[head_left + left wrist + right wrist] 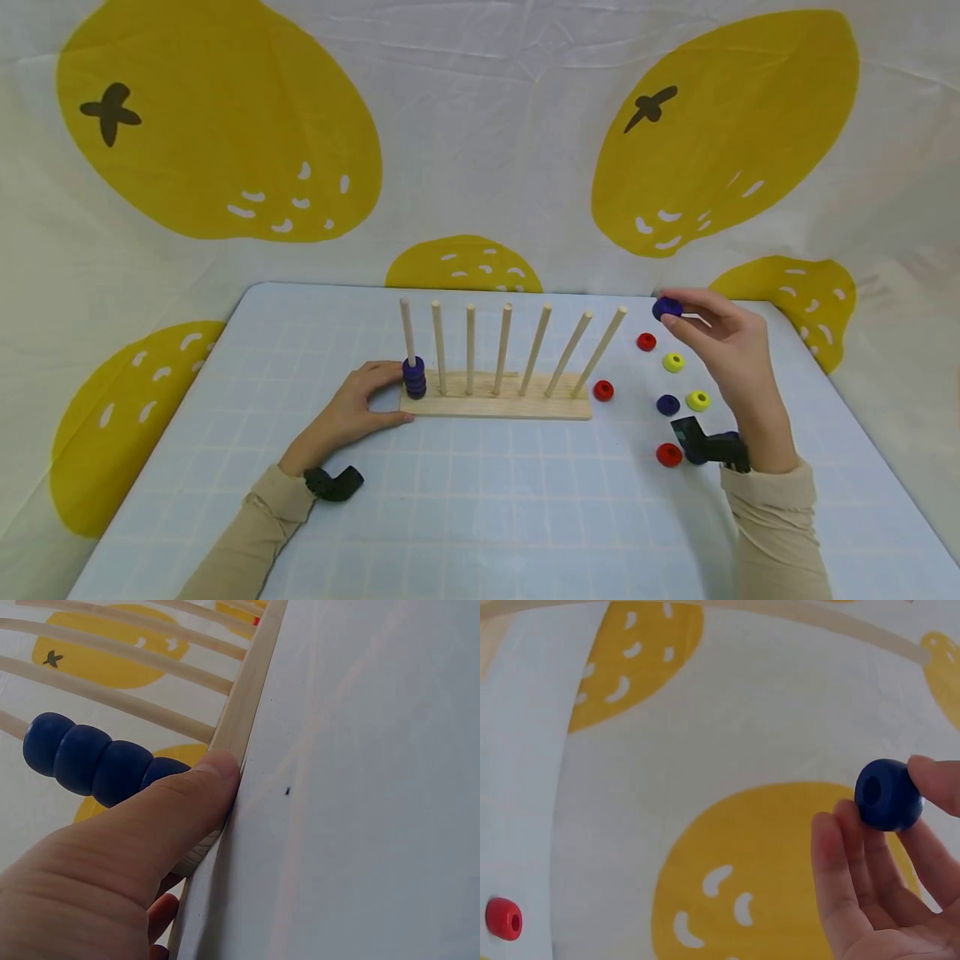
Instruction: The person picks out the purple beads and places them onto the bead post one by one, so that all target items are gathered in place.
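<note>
My left hand (358, 410) grips the left end of a wooden peg stand (495, 406), thumb on its front edge. Several blue beads (414, 379) are stacked low on the leftmost peg; the other pegs are bare. In the left wrist view the thumb overlaps the lowest bead of that stack (82, 759). Raised at the right, beyond the stand's end, my right hand (720, 337) pinches a blue bead (666, 308) between thumb and fingers. Its hole shows in the right wrist view, where the bead (889, 796) is clear of the table and the pegs.
Loose beads lie right of the stand: a red bead (603, 390) close to its end, another red one (647, 342), a yellow one (673, 362), a blue one (668, 405) and others. The right wrist camera (712, 446) partly covers a blue bead. A patterned cloth (480, 167) hangs behind.
</note>
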Tool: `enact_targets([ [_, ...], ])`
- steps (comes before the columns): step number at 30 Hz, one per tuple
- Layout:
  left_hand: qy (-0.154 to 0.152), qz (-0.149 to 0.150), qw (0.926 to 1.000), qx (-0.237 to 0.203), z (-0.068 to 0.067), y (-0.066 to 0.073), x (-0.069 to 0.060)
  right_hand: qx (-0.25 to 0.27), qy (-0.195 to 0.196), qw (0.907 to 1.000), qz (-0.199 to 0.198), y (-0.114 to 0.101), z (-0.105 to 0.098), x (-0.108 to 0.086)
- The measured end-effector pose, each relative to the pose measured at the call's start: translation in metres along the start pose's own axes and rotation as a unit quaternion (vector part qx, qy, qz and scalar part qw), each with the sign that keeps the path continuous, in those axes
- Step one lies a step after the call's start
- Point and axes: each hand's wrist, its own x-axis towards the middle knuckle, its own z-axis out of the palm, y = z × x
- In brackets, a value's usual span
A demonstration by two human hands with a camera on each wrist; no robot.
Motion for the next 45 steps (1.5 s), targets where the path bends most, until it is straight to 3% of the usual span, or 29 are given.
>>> enact_targets([
  [5, 0.004, 0.008, 1.0000, 0.002, 0.000, -0.001, 0.000, 0.013, -0.001, 0.9998, -0.015, -0.010, 0.005, 0.005],
  [14, -0.002, -0.007, 1.0000, 0.003, 0.000, -0.001, 0.001, 0.015, -0.007, 0.9993, -0.033, -0.026, 0.013, 0.013],
  [25, 0.010, 0.024, 0.9996, 0.014, 0.000, 0.000, 0.001, 0.060, -0.030, 0.9966, -0.048, -0.045, 0.029, 0.021],
  [33, 0.006, 0.002, 0.9998, 0.017, 0.001, -0.001, 0.000, 0.060, -0.044, 0.9952, -0.063, -0.058, 0.043, 0.030],
  [45, 0.009, 0.017, 0.9998, 0.010, 0.001, -0.002, -0.001, 0.075, -0.066, 0.9906, -0.093, -0.076, 0.064, 0.039],
])
